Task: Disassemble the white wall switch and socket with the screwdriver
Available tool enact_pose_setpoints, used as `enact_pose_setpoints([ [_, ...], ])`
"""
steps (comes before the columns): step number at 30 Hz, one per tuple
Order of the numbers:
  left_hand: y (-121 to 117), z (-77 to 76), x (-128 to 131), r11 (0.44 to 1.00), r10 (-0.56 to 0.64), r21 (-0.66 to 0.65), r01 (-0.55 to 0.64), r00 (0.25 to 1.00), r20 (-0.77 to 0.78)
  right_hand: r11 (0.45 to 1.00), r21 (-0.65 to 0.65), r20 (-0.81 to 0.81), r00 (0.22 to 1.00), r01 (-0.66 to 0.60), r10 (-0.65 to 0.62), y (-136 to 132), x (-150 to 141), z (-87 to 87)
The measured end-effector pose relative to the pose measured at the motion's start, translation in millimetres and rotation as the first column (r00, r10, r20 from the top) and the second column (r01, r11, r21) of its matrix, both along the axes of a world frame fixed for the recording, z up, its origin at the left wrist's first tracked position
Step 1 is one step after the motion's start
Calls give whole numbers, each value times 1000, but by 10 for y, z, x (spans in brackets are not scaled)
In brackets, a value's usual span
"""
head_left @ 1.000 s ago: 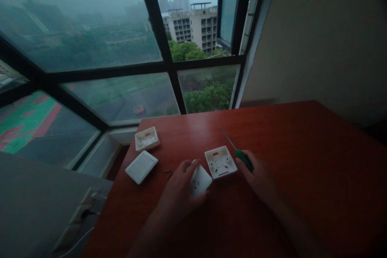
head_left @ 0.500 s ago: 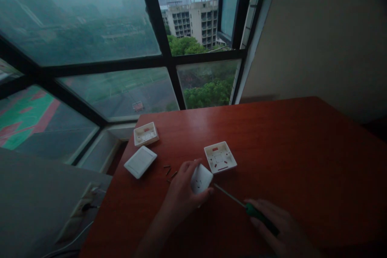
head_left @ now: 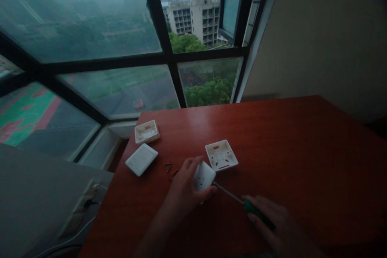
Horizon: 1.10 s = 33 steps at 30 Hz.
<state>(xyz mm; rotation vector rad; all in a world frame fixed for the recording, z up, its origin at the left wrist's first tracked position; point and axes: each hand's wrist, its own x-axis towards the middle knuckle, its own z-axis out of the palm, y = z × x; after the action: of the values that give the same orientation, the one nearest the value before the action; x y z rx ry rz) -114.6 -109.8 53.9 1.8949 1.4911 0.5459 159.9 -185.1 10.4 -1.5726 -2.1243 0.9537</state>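
Observation:
My left hand (head_left: 183,189) grips a white socket faceplate (head_left: 204,175), tilted up on the red wooden table (head_left: 287,141). My right hand (head_left: 279,227) holds a green-handled screwdriver (head_left: 256,213); its metal tip touches the faceplate's right edge. Just beyond the faceplate lies an open white mounting box (head_left: 221,155), with neither hand on it.
A second white mounting box (head_left: 146,132) and a white switch plate (head_left: 141,159) lie at the table's left end. Several small screws (head_left: 170,168) are scattered between the switch plate and my left hand. A large window is beyond the table's far edge, a wall to the right.
My right hand lifted the screwdriver from beside the mounting box, drew it back toward me and brought its tip to the faceplate. My left hand tilted the faceplate up.

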Motion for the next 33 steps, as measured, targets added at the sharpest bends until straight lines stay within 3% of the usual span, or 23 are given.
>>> enact_pose_setpoints([
  [5, 7, 17, -11, 999, 36, 9, -36, 999, -7, 999, 11, 2, 999, 45, -45, -27, 15, -53],
  [13, -7, -47, -14, 999, 26, 44, -25, 1000, -11, 999, 50, 12, 1000, 18, -19, -20, -11, -70],
  [24, -14, -178, 50, 991, 25, 132, -1, 984, -178, 933, 336, 269, 962, -128, 35, -28, 12, -45],
  [27, -11, -206, 73, 987, 53, 160, -19, 977, -207, 962, 258, 223, 974, -86, 27, -44, -11, -38],
  [30, -12, -220, 83, 983, 69, 183, -27, 971, -229, 999, 36, 90, 996, 15, -19, -29, -61, 21],
  [33, -6, -216, 80, 981, 57, 193, -6, 964, -260, 987, -128, 2, 995, 97, -97, 8, -114, 92],
])
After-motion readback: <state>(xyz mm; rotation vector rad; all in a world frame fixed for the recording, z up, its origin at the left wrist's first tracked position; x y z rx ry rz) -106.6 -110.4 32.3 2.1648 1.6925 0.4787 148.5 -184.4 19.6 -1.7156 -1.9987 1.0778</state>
